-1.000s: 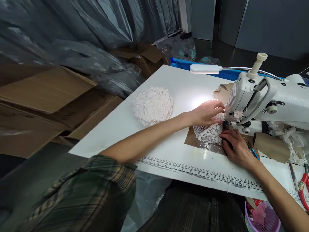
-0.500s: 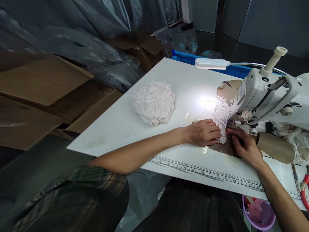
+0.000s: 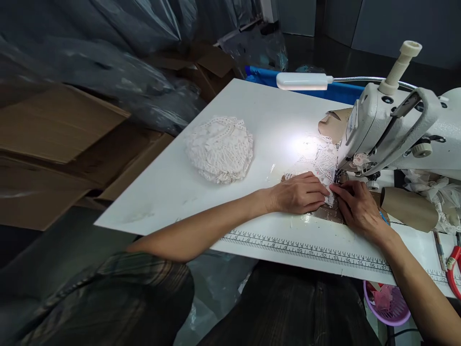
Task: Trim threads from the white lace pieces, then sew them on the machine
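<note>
White openwork lace [image 3: 320,156] lies right of centre in the frame, scallop-edged and thin, its lower end under the presser area of a glossy off-white sewing machine [image 3: 372,117]. The left hand [image 3: 300,193] rests over the lace's lower left part, its fingers slightly bent and close together; whether they pinch any cloth I cannot tell. The right hand [image 3: 362,209] sits opposite, its fingers curled, with one tip at the lace edge just beside the needle area; its hold is likewise unclear. Beneath is a shiny brown sheet [image 3: 327,215]. Left of these, a rounded, ruffled heap of lace [image 3: 221,150] stands on the smooth white surface [image 3: 173,192], whose front edge carries a printed ruler [image 3: 306,247]. At right lies a dull brown roll [image 3: 408,209], tube-shaped. Creased cardboard [image 3: 61,125] and crinkled clear plastic [image 3: 118,72] fill the upper left.
</note>
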Motion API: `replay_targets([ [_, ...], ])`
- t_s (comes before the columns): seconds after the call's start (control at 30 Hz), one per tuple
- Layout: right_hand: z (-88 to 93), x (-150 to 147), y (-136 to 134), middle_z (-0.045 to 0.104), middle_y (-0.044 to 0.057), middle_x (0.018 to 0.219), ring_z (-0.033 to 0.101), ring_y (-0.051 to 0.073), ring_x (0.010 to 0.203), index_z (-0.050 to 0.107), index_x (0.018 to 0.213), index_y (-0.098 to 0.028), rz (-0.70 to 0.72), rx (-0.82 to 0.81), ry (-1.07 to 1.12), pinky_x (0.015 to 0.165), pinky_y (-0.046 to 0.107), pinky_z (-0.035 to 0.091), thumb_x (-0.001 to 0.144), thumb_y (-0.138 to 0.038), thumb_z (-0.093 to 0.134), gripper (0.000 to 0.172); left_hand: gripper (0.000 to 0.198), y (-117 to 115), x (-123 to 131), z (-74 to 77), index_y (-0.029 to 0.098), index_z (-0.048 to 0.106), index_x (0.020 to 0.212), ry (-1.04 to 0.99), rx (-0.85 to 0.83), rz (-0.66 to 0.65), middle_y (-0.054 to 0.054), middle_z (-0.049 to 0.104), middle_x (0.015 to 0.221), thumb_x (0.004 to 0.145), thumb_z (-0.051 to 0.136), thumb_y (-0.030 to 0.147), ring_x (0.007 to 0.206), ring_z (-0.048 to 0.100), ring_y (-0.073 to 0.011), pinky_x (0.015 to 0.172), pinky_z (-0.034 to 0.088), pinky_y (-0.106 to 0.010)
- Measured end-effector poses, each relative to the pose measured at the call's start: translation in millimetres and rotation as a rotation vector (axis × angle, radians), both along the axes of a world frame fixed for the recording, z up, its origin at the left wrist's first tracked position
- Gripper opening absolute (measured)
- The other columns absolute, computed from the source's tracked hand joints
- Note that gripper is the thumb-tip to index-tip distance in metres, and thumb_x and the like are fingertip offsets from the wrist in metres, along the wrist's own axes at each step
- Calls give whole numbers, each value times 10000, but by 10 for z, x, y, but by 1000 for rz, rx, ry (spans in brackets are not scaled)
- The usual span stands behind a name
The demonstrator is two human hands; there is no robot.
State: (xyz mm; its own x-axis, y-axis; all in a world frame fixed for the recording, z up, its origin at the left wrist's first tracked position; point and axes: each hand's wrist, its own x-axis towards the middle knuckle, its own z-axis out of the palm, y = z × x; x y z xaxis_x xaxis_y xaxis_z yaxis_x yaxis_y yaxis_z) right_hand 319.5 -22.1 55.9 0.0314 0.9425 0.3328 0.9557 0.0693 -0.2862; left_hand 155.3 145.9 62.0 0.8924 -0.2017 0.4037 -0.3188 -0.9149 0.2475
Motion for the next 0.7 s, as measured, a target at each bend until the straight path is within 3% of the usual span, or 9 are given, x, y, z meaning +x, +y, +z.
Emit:
replay_targets([
  [0.13, -31, -24, -19, 611, 168, 1082, 562, 296, 1015, 666, 1243, -191, -23, 57, -18, 855, 498, 530, 966, -238, 427, 368, 203, 2, 2, -38, 171, 697, 837, -87, 72, -25, -80, 758, 1014, 945, 525, 173, 886, 685, -163, 817, 543, -345],
  [0.3, -14, 0, -61, 620, 149, 1107, 591, 268, 1046, 609, 1278, -188, -23, 104, 121, 896, 464, 549, 975, -245, 428, 358, 190, 16, -2, -54, 130, 671, 807, -278, 154, -53, -96, 757, 986, 937, 533, 141, 870, 704, -163, 802, 597, -325],
  [0.47, 66, 24, -111, 662, 94, 1033, 630, 224, 975, 686, 1087, -221, 54, 106, 214, 863, 409, 552, 932, -173, 459, 279, 173, 25, -3, -38, 131, 667, 895, -283, 6, 40, -79, 753, 918, 953, 505, 154, 838, 717, -131, 772, 635, -278],
  [0.6, 97, -27, -136, 645, 87, 1042, 600, 235, 967, 719, 1087, -246, 179, 55, 108, 840, 430, 515, 885, -162, 505, 306, 180, 10, -5, -1, 119, 657, 877, -332, -76, 91, -80, 749, 900, 961, 505, 166, 826, 717, -120, 739, 639, -243],
  [0.7, 84, -76, -137, 625, 106, 1039, 562, 259, 967, 722, 1122, -243, 167, 38, 7, 816, 447, 483, 875, -171, 518, 328, 179, -44, -23, 17, 127, 663, 829, -359, 69, 61, -60, 755, 898, 943, 526, 146, 840, 722, -133, 807, 642, -282],
])
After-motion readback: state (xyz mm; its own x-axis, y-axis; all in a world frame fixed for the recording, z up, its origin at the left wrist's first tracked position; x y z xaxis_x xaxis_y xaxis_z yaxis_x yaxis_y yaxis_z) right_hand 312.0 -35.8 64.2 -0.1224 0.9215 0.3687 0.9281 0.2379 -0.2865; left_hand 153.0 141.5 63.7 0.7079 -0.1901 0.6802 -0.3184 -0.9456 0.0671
